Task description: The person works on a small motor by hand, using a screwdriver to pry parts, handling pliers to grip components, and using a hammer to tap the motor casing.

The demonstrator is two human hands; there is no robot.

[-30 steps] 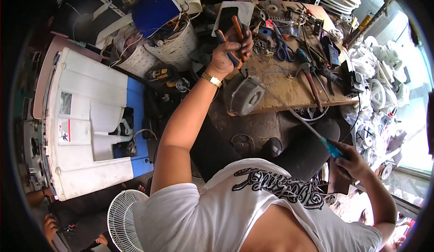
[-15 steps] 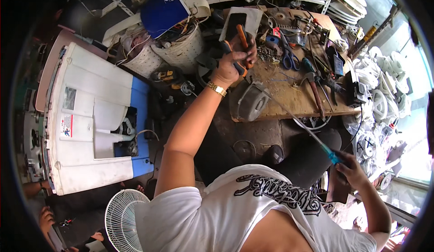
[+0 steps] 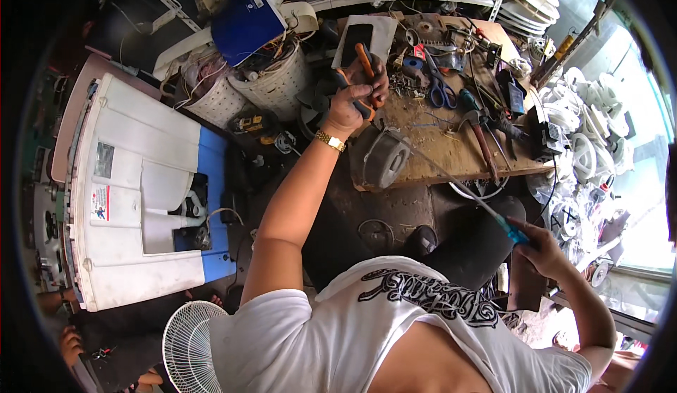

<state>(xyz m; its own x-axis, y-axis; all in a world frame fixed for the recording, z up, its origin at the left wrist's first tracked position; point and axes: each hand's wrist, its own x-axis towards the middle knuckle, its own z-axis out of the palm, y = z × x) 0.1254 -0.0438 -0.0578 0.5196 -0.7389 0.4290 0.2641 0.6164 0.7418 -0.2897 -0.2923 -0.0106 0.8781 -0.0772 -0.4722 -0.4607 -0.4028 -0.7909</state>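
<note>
My left hand [image 3: 349,107], with a gold watch at the wrist, is closed around pliers with orange and black handles [image 3: 364,62], held above the bench's near left corner. Just below it, a grey metal motor housing [image 3: 384,160] sits at the bench edge. Out to the right, my right hand [image 3: 543,248] grips the teal handle of a long screwdriver [image 3: 513,231]. Its thin shaft slants up and left to the housing, and the tip appears to meet the housing near its top; the exact contact is too small to tell.
The wooden bench [image 3: 437,160] carries blue-handled scissors [image 3: 442,93], a hammer [image 3: 483,139], a dark phone [image 3: 360,38] and scraps. Perforated baskets [image 3: 271,83] and a yellow-black drill [image 3: 254,121] lie left, beside a white-and-blue appliance [image 3: 127,252]. White plastic parts [image 3: 585,153] pile up right. A fan [image 3: 194,344] stands behind.
My right hand has shifted slightly up and left with the screwdriver, its tip still at the housing. My left hand keeps hold of the pliers. The whole view has drifted a little.
</note>
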